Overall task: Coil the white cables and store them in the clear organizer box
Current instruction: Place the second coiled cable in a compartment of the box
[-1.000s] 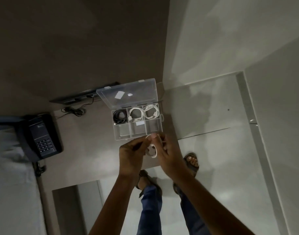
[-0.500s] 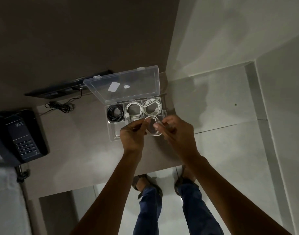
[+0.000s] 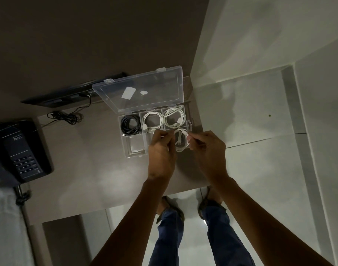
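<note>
The clear organizer box [image 3: 133,148] lies open on a brown tabletop, its lid [image 3: 145,89] tilted back. Its far row holds a black coiled cable [image 3: 128,123], a white coil [image 3: 152,120] in the middle cell and another white coil [image 3: 174,117] at the right. A third coiled white cable [image 3: 180,141] sits over the near right cell, pinched on both sides. My left hand [image 3: 160,150] grips its left side. My right hand [image 3: 208,148] holds its right side and plug end. The near left cell looks bare.
A black desk phone [image 3: 22,152] sits at the table's left edge. A black bundled cord [image 3: 64,117] and a dark flat device [image 3: 72,91] lie behind the box. The table's near edge runs just below my wrists; the floor and my feet [image 3: 172,208] show beneath.
Both hands carried the white coil away from me, from in front of the box to over its near right cell. The view tilted, so the box appears lower and larger.
</note>
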A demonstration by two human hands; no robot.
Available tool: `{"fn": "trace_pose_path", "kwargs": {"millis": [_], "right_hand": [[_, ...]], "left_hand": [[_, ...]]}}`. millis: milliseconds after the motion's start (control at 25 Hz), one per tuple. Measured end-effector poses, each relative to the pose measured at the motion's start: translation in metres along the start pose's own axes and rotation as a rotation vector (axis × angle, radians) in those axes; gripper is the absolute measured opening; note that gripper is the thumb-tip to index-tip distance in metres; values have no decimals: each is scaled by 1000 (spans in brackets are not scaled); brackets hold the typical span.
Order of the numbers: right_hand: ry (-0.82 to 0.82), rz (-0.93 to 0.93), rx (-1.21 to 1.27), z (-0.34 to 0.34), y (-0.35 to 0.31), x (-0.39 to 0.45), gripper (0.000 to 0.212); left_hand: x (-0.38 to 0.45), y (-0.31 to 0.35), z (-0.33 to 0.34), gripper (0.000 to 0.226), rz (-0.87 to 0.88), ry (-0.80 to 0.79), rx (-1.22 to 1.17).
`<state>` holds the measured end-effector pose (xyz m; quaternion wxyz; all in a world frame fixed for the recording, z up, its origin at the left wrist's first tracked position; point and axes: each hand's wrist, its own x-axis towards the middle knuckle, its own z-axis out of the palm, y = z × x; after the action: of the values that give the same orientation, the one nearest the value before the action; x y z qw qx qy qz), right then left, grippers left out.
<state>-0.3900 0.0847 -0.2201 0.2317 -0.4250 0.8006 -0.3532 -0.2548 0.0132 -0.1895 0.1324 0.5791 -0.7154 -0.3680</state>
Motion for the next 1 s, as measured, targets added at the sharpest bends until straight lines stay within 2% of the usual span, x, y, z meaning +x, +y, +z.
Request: {"fn": "trace_pose_path", "kwargs": {"millis": [200,320,480,640,760,920,1000], "right_hand": [[55,11,70,3,0,5,4],[45,-11,88,4,1,4,6],[3,-43,34,14,5,7,13],[-23,-2,14,21,6,7,18],[-27,20,15,21,3,5,13],[-49,-35,23,15,4,4,5],[-76,-50,3,12,5,3,12]], "left_hand": [[7,-1,2,12,49,50,129],[14,-4,0,5,-13,48,66],[14,-8,5,8,25,27,85],[11,-6,-4,15,134,-103,157],[4,-6,-18,30,175,-232,161],[10,-9,-23,30,153,-274,227],[15,-6,-20,28,146,-272,259]]}}
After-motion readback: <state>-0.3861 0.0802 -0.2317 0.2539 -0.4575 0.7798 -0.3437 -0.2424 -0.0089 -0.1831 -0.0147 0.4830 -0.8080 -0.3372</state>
